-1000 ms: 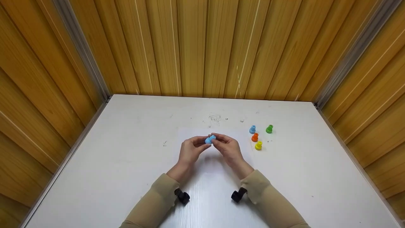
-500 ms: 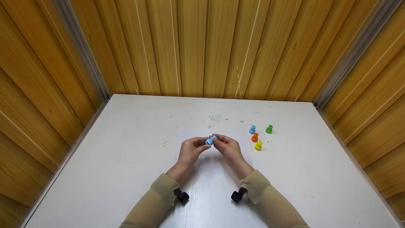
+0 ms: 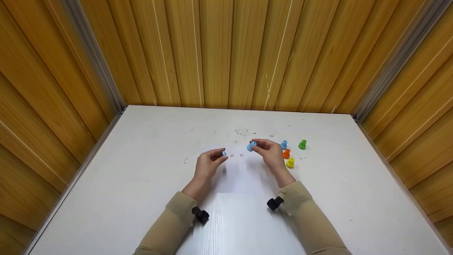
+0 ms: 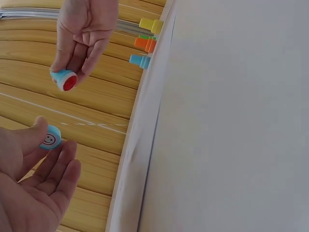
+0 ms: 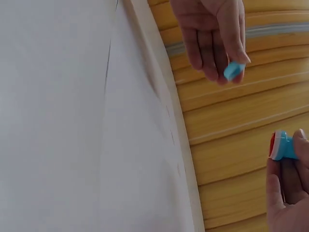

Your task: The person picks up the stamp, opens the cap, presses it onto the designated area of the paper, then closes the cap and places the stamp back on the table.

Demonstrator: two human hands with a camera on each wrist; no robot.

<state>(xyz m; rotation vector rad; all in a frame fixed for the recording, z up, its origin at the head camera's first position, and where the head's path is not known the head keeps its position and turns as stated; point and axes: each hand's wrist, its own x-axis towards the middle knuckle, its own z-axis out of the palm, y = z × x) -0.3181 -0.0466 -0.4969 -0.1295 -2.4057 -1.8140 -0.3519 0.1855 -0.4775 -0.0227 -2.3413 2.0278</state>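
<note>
We see the blue stamp (image 3: 250,147) pinched by the fingers of the right hand (image 3: 271,156), above the worktop (image 3: 148,163) towards its far edge; its long axis slants, red face (image 4: 70,82) towards the left hand (image 3: 206,165), whose fingers pinch the cap (image 4: 51,138), apart from it. From overhead that face is hidden, and the marks (image 3: 241,155) on the paper (image 3: 233,180) are too small to read.

Wood-patterned walls (image 3: 219,53) enclose a white table (image 3: 124,198) on three sides
</note>
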